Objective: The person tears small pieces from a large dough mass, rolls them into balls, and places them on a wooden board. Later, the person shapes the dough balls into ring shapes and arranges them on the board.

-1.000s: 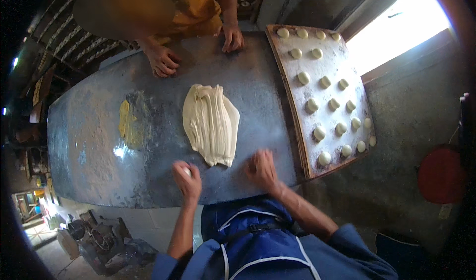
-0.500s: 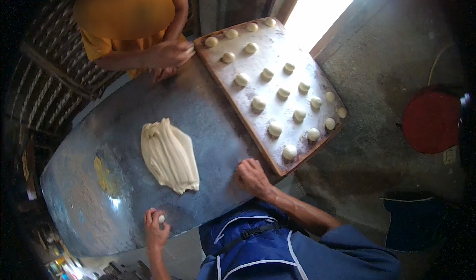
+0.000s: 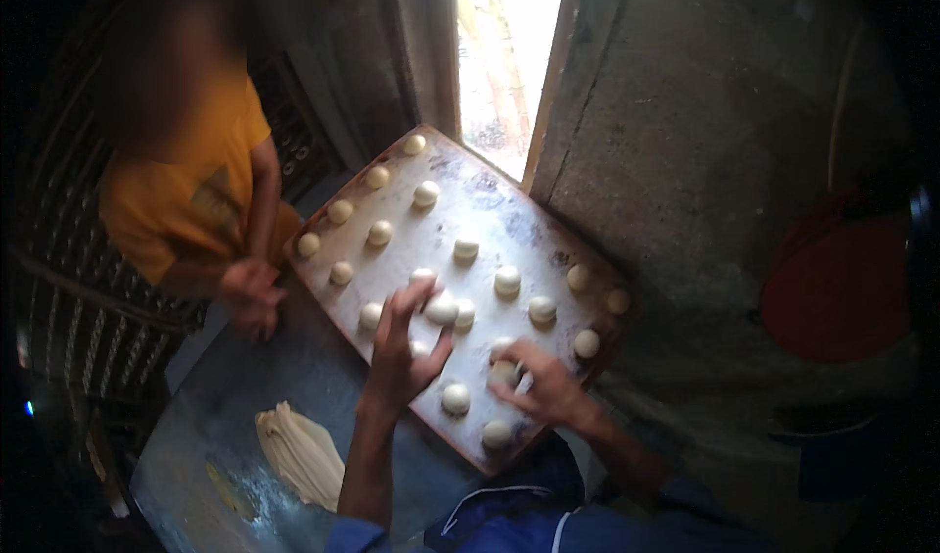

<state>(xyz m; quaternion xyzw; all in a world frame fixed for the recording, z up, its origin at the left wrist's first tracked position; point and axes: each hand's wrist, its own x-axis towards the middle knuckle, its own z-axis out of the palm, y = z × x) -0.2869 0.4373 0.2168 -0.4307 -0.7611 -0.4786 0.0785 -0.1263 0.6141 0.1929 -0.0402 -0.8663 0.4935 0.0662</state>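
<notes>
My left hand [image 3: 406, 342] is over the flour-dusted board [image 3: 509, 210], its thumb and fingers curved round a pale dough ball [image 3: 441, 307]. To the right, my right hand [image 3: 543, 386] has its fingers closed round another ball [image 3: 505, 373] near the board's lower right. Several similar round balls [image 3: 455, 398] sit spaced over the board. A long folded slab of dough [image 3: 299, 455] lies on the grey worktable [image 3: 196, 426] to the lower left of my hands.
A person in a yellow top [image 3: 186, 220] stands at the left of the board, hands together over the table. Slatted racks [image 3: 69, 298] are behind them. A bright opening [image 3: 504, 73] is beyond the board; a red round object [image 3: 832, 288] is at the right.
Both my hands have moved from the table onto the board, with fingers round dough balls. The view has turned toward the board. The other person's hands have come together near the board's corner.
</notes>
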